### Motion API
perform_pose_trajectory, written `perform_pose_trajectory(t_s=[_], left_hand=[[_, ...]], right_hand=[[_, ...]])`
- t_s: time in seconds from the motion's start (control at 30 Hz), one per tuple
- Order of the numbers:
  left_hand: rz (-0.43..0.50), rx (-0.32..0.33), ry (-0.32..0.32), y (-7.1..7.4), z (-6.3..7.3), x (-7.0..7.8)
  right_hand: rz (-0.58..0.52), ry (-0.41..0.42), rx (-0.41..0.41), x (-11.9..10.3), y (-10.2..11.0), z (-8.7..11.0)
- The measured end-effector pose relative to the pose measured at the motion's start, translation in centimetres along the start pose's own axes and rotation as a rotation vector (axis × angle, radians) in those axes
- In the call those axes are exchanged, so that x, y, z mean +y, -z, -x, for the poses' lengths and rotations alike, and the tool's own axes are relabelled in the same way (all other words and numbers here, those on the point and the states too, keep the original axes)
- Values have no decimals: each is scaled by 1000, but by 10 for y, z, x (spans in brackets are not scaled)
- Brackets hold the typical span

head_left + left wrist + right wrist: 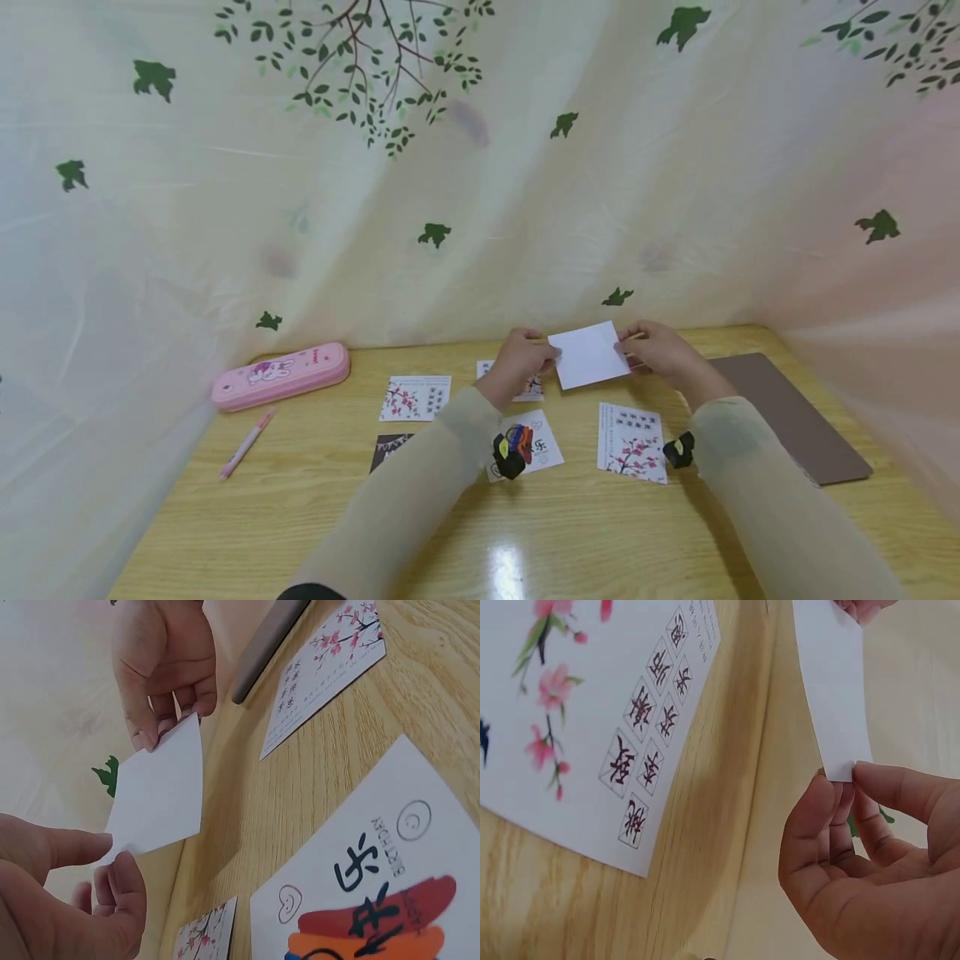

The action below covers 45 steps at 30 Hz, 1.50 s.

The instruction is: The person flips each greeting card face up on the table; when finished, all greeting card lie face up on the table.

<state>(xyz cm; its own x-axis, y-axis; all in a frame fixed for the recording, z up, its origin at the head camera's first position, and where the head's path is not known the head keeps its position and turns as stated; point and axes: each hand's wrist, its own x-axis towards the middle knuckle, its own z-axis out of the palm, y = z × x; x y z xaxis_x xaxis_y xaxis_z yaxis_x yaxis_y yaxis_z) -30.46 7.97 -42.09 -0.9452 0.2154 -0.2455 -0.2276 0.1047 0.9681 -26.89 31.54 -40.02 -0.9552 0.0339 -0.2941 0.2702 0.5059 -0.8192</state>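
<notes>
Both hands hold up a blank white card (588,356) near the table's back edge. My left hand (519,362) pinches its left edge between thumb and fingers. At the opposite edge, my right hand (663,354) has a thumb-and-finger pinch on a corner, seen close in the right wrist view. The card's plain side faces the head camera, tilted a little. Below the left wrist lies a birthday card (546,450) with bright colour strokes and black characters. A pink-blossom card (632,442) lies below the right hand, and another blossom card (534,390) is partly hidden behind the left hand.
Further left lie one more blossom card (415,398) and a dark card (386,448), half covered by the left sleeve. A pink pencil case (281,377) and a pink pen (247,443) are at the far left. A flat brown board (787,417) lies right, beneath the right forearm.
</notes>
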Motion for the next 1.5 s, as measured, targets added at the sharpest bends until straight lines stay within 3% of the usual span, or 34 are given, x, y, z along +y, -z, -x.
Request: perform_pose_trajectory(t_s=[0.2, 0.47, 0.77, 1.07, 1.33, 1.5], left_hand=[[-33, -11, -46, 5, 6, 5], [28, -37, -96, 10, 13, 16], [14, -96, -220, 13, 16, 14], [-208, -99, -373, 18, 26, 16], [-468, -53, -617, 19, 36, 18], [-638, -42, -818, 19, 42, 18]], right_hand=[[-11, 31, -9, -3, 0, 4], [-58, 71, -8, -13, 0, 12], [-106, 117, 7, -9, 4, 15], [-133, 102, 8, -4, 7, 20], [-237, 36, -72, 3, 6, 16], [-347, 19, -114, 5, 4, 15]])
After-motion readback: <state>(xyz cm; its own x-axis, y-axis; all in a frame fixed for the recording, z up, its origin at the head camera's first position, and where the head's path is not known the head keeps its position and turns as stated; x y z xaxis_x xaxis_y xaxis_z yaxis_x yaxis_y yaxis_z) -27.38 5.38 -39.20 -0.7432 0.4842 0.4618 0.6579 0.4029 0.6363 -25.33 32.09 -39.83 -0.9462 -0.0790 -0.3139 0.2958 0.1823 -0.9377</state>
